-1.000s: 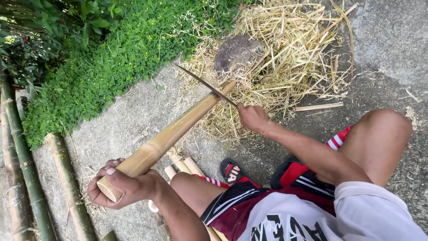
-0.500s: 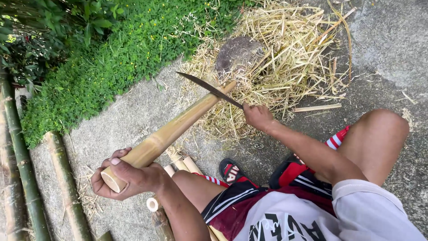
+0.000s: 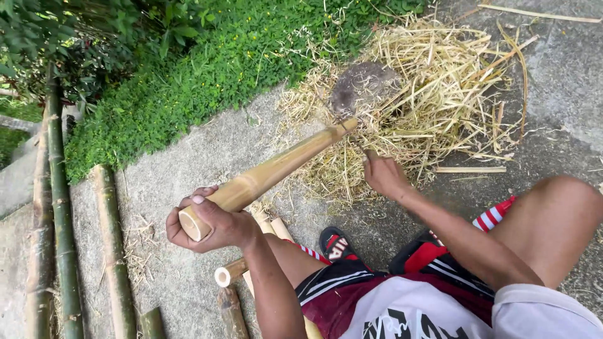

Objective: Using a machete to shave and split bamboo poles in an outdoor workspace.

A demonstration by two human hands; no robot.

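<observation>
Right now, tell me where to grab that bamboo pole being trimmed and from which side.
Grip the bamboo pole at its thick cut end, where the left hand wraps it from the side. The pole slants away towards the straw pile, and the right hand works with a tool at the thin far tip, so probably keep fingers near the cut end, away from there.

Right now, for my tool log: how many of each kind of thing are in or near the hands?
Bamboo pole: 1
Knife, blurred: 1
Hands: 2, left hand and right hand
Grey block: 1
Straw pile: 1
Total: 6
</observation>
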